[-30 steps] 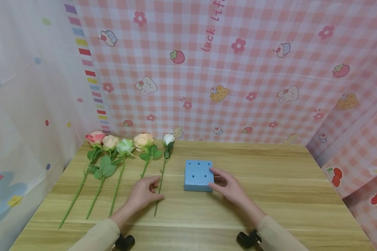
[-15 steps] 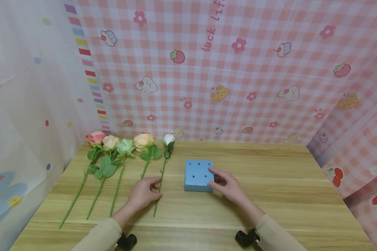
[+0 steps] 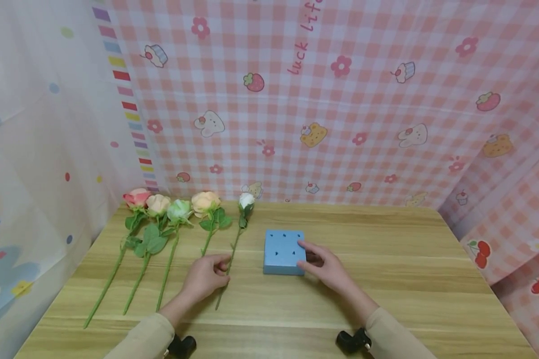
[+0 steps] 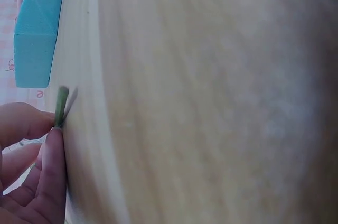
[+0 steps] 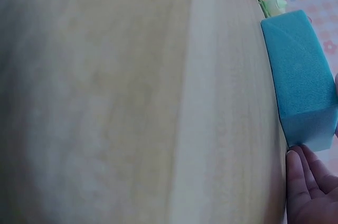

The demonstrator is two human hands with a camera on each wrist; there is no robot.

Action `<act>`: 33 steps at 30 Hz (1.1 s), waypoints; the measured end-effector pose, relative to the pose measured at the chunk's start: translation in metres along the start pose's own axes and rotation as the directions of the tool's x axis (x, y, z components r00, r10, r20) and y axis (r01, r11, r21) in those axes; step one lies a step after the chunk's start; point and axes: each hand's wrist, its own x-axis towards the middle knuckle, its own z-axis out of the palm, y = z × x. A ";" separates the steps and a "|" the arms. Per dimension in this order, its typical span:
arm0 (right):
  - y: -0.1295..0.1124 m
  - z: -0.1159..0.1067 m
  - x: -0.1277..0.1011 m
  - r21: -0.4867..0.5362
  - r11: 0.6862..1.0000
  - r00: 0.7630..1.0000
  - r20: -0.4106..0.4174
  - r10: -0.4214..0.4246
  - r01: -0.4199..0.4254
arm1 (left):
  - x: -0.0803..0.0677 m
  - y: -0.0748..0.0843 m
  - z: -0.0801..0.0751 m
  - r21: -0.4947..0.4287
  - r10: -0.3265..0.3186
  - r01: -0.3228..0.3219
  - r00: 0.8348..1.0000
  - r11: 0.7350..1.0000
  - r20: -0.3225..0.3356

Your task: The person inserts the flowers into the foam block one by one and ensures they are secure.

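Observation:
My left hand (image 3: 204,274) pinches the green stem of a white rose (image 3: 246,200) between thumb and fingertips. The cut stem end (image 4: 62,102) sticks out past the fingertips in the left wrist view, close over the table. At the middle of the table sits a square blue foam block (image 3: 284,252), with several small dark holes in its top. My right hand (image 3: 330,269) rests against the block's right side. Its thumb and index finger reach out to the top's right edge, while other fingertips touch the side face (image 5: 311,129) in the right wrist view.
Left of my left hand lie a pink-red rose (image 3: 136,197), a cream rose (image 3: 158,203), a green-white rose (image 3: 178,210) and a peach rose (image 3: 205,202), stems toward me. A pink checked cloth (image 3: 364,99) hangs behind the wooden table (image 3: 386,299).
My left thumb and fingers have closed on the white rose's stem. Its bloom has swung slightly right and its stem end left. The right hand and foam block have stayed put.

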 end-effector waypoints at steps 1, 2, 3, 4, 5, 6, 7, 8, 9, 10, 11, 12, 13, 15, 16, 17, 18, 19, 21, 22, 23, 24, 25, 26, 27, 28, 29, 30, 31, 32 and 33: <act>-0.003 0.000 -0.001 0.001 1.000 1.000 -0.001 -0.009 0.009 | 0.000 0.000 0.000 0.001 0.000 0.000 1.000 1.000 -0.001; -0.008 -0.001 -0.002 0.007 1.000 1.000 -0.001 -0.012 0.012 | 0.000 0.000 0.000 0.005 0.002 -0.002 1.000 1.000 -0.001; -0.012 -0.001 -0.003 0.012 1.000 1.000 0.002 -0.017 0.017 | 0.000 0.001 0.000 0.009 0.003 -0.003 1.000 1.000 -0.002; -0.016 -0.002 -0.004 0.018 1.000 1.000 0.006 -0.018 0.018 | -0.001 0.001 0.000 0.013 0.002 -0.002 1.000 1.000 -0.003; -0.021 -0.003 -0.006 0.027 0.999 1.000 0.010 -0.017 0.017 | -0.001 0.002 0.000 0.016 0.005 -0.005 1.000 1.000 -0.002; -0.026 -0.004 -0.007 0.034 0.999 1.000 0.014 -0.018 0.018 | -0.001 0.002 -0.001 0.019 0.005 -0.005 1.000 1.000 -0.001; -0.030 -0.004 -0.008 0.038 0.999 1.000 0.020 -0.019 0.018 | -0.001 0.003 -0.001 0.026 0.010 -0.009 1.000 1.000 -0.002; -0.032 -0.005 -0.009 0.041 0.999 1.000 0.025 -0.017 0.016 | -0.001 0.004 -0.001 0.034 0.013 -0.013 1.000 0.999 -0.002; -0.033 -0.005 -0.009 0.042 0.999 0.999 0.029 -0.015 0.013 | -0.001 0.004 -0.001 0.041 0.015 -0.015 1.000 0.999 -0.002; -0.033 -0.005 -0.009 0.043 0.999 0.999 0.030 -0.016 0.015 | -0.001 0.005 -0.002 0.050 0.016 -0.016 1.000 0.999 -0.002; -0.032 -0.005 -0.009 0.045 0.999 0.999 0.027 -0.023 0.021 | -0.001 0.005 -0.002 0.061 0.017 -0.017 1.000 0.998 -0.003; -0.030 -0.004 -0.008 0.046 0.999 0.999 0.024 -0.028 0.027 | -0.001 0.006 -0.003 0.073 0.017 -0.016 1.000 0.997 -0.006; -0.026 -0.004 -0.007 0.042 0.999 0.999 0.020 -0.031 0.031 | -0.001 0.006 -0.003 0.087 0.018 -0.017 1.000 0.996 -0.008; -0.017 -0.002 -0.005 0.031 0.999 0.999 0.011 -0.037 0.036 | 0.000 0.005 -0.003 0.110 0.017 -0.016 1.000 0.994 -0.010; -0.012 -0.002 -0.004 0.025 0.999 0.999 0.008 -0.038 0.038 | 0.000 0.005 -0.003 0.124 0.018 -0.017 1.000 0.992 -0.011; -0.008 -0.001 -0.002 0.019 0.999 0.999 0.005 -0.037 0.037 | 0.000 0.004 -0.003 0.137 0.020 -0.018 1.000 0.990 -0.011; -0.004 -0.001 -0.001 0.013 0.999 0.999 0.004 -0.036 0.035 | 0.001 0.004 -0.003 0.147 0.021 -0.020 1.000 0.989 -0.009; -0.001 0.000 -0.001 0.009 0.999 1.000 0.004 -0.031 0.031 | 0.001 0.003 -0.003 0.157 0.023 -0.021 1.000 0.987 -0.007; 0.002 0.000 0.000 0.011 1.000 1.000 0.003 -0.020 0.020 | 0.001 0.003 -0.003 0.173 0.026 -0.025 1.000 0.985 -0.002; 0.003 0.000 0.001 0.013 1.000 1.000 0.003 -0.016 0.016 | 0.002 0.003 -0.003 0.177 0.026 -0.025 1.000 0.984 0.001; 0.003 0.000 0.001 0.015 1.000 1.000 0.004 -0.013 0.013 | 0.002 0.003 -0.003 0.179 0.026 -0.026 1.000 0.983 0.003; 0.003 0.000 0.001 0.015 1.000 1.000 0.005 -0.012 0.012 | 0.002 0.003 -0.003 0.180 0.026 -0.027 1.000 0.983 0.004; 0.003 0.000 0.001 0.017 1.000 1.000 0.006 -0.009 0.009 | 0.002 0.003 -0.003 0.182 0.028 -0.028 1.000 0.983 0.004; 0.003 0.000 0.000 0.016 1.000 1.000 0.008 -0.011 0.010 | 0.002 0.003 -0.003 0.181 0.029 -0.029 1.000 0.983 0.003; 0.002 0.000 0.000 0.015 1.000 1.000 0.010 -0.012 0.011 | 0.001 0.003 -0.003 0.180 0.030 -0.030 1.000 0.983 0.001; 0.001 0.000 0.000 0.014 1.000 1.000 0.010 -0.015 0.015 | 0.001 0.004 -0.003 0.176 0.033 -0.033 0.999 0.984 0.000; -0.001 -0.001 -0.001 0.018 1.000 1.000 0.008 -0.018 0.018 | 0.001 0.004 -0.003 0.173 0.036 -0.036 0.999 0.984 -0.001; -0.003 -0.001 -0.001 0.025 0.999 1.000 0.008 -0.020 0.020 | 0.001 0.003 -0.003 0.170 0.036 -0.035 0.999 0.985 -0.002; -0.007 -0.001 -0.002 0.031 0.999 1.000 0.008 -0.022 0.022 | 0.001 0.003 -0.003 0.166 0.036 -0.035 0.999 0.986 -0.002; -0.011 -0.002 -0.003 0.036 0.999 1.000 0.009 -0.022 0.022 | 0.001 0.002 -0.003 0.159 0.035 -0.034 0.999 0.987 -0.001; -0.015 -0.002 -0.005 0.041 0.999 1.000 0.010 -0.022 0.021 | 0.001 0.002 -0.003 0.151 0.032 -0.032 0.999 0.988 0.000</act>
